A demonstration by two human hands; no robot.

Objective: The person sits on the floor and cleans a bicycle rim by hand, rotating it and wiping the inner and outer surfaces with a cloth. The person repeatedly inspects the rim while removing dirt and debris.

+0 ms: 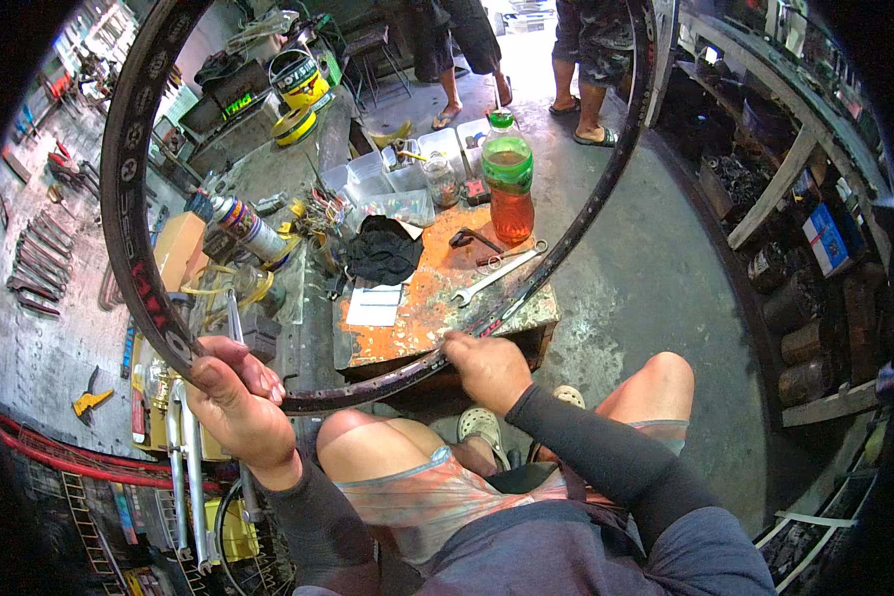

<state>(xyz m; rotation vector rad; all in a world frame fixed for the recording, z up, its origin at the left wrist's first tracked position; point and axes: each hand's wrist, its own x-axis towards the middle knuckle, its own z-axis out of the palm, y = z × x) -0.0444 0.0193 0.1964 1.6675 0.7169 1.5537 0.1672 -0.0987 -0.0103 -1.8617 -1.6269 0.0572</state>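
Note:
A bare black bicycle wheel rim [127, 169] is held up in front of me as a large tilted ring, with no spokes visible in it. My left hand [243, 402] closes round its lower left part, thumb and fingers on either side. At the lower right of the ring, my right hand [489, 372] is closed on the rim in a fist. Seen through the ring is a low worn orange table [432, 318]. On it lie a combination wrench [497, 276], a black cloth [382, 248] and a white paper [374, 305]. A green-topped bottle of red liquid [512, 184] stands near its far edge.
A spray can [248, 228] leans among clutter at left. Clear plastic bins [368, 174] hold small parts behind the table. Pliers [92, 395] and several wrenches hang on the left board. Shelves [805, 189] line the right side. Two people's legs [591, 84] show at the back.

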